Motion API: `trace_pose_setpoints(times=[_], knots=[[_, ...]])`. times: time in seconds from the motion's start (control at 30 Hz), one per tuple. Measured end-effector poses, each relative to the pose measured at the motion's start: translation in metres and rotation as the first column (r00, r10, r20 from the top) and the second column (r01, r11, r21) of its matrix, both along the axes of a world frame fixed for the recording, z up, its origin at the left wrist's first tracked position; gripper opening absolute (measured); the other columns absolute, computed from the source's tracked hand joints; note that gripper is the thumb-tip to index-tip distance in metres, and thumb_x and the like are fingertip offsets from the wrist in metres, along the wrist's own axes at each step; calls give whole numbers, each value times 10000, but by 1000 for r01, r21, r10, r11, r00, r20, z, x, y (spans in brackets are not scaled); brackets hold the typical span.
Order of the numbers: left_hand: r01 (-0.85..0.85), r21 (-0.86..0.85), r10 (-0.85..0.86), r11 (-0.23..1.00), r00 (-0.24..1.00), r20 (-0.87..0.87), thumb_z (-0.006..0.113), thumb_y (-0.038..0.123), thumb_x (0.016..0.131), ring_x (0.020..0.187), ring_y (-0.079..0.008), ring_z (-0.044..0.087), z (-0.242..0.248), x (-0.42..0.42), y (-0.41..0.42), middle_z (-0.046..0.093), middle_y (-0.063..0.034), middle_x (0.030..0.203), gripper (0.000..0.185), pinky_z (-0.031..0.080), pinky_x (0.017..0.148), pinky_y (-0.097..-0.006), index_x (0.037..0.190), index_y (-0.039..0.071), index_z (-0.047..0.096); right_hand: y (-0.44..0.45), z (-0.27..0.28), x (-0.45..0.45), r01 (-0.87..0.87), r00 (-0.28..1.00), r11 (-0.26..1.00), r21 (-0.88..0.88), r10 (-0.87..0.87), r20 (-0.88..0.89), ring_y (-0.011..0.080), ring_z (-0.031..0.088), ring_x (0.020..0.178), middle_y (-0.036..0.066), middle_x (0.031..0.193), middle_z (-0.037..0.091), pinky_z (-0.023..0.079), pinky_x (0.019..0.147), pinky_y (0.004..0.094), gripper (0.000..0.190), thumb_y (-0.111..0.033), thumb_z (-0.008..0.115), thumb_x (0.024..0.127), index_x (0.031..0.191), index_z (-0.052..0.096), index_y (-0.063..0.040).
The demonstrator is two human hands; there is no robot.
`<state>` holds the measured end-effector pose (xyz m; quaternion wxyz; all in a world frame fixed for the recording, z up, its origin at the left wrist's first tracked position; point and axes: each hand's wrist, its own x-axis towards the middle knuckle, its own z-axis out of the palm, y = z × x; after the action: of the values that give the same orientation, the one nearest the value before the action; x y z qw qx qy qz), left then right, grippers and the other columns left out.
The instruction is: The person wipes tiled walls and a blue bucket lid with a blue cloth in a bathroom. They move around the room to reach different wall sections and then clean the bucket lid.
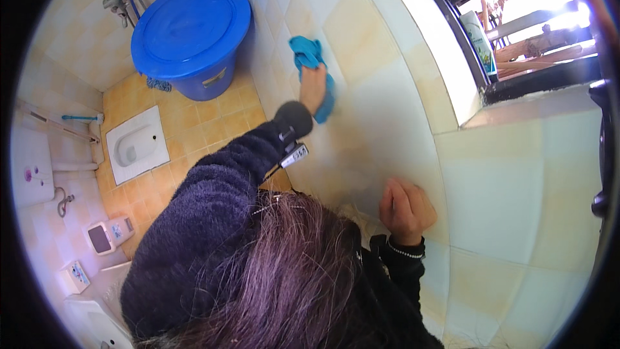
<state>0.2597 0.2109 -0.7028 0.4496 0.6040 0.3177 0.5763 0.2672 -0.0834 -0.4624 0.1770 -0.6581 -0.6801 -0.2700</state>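
Note:
My left hand (313,88) presses a turquoise cloth (307,49) against the tiled wall (368,82). Part of the cloth bunches beyond the fingers, and another part hangs out below the hand. A dark fuzzy sleeve covers this arm, with a small tag-like device clipped near the cuff. Lower down and to the right, my right hand (408,209) is close to the same wall with its fingers curled in; nothing shows in it, though its palm is hidden. A beaded band circles that wrist.
A big blue lidded tub (193,29) stands in the far corner below shower pipes (115,0). To the left, a squat toilet (138,145) is set into the orange floor, with a lidded bin (109,236) nearer. A window ledge (436,48) and a bottle (477,41) are at upper right.

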Motion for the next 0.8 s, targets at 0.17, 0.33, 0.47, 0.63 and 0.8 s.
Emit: trace_pose_setpoints(times=[0.17, 0.33, 0.47, 0.63, 0.8], knots=[[375, 143, -381, 916, 925, 15, 603, 118, 886, 1291, -498, 331, 55, -44, -134, 347, -303, 1413, 481, 240, 1141, -509, 1320, -26, 453, -1, 1, -1, -23, 999, 1000, 3, 23, -30, 208, 648, 677, 35, 884, 702, 529, 597, 293, 107, -69, 708, 789, 895, 714, -76], [648, 318, -622, 692, 759, -191, 630, 152, 896, 1353, -494, 283, 99, -73, -205, 299, -290, 1455, 513, 206, 1160, -528, 1357, 14, 452, -2, -1, 0, -73, 994, 996, 44, 76, -76, 205, 644, 682, 22, 886, 697, 521, 593, 301, 107, -75, 714, 797, 903, 708, -83], [690, 268, -674, 673, 721, -163, 625, 195, 924, 1288, -496, 349, 105, -73, -220, 370, -276, 1402, 476, 282, 1106, -525, 1346, 36, 473, -6, -4, 2, -123, 985, 990, 63, 130, -113, 202, 644, 686, 19, 882, 692, 511, 584, 310, 100, -83, 721, 794, 891, 698, -91], [544, 287, -439, 789, 825, -356, 574, 180, 915, 1215, -468, 411, 100, -58, -193, 421, -282, 1339, 412, 350, 1053, -496, 1287, 23, 493, -12, -8, 2, -173, 978, 981, 85, 182, -107, 201, 643, 685, 18, 879, 689, 504, 580, 313, 95, -88, 725, 789, 878, 692, -94], [312, 195, -284, 930, 946, -156, 505, 169, 953, 1283, -502, 377, 81, -44, -126, 354, -306, 1445, 473, 324, 1120, -467, 1389, 5, 425, -10, -10, 1, -117, 986, 992, 50, 122, -115, 205, 643, 683, 17, 875, 690, 506, 585, 316, 103, -76, 727, 779, 875, 695, -87]])
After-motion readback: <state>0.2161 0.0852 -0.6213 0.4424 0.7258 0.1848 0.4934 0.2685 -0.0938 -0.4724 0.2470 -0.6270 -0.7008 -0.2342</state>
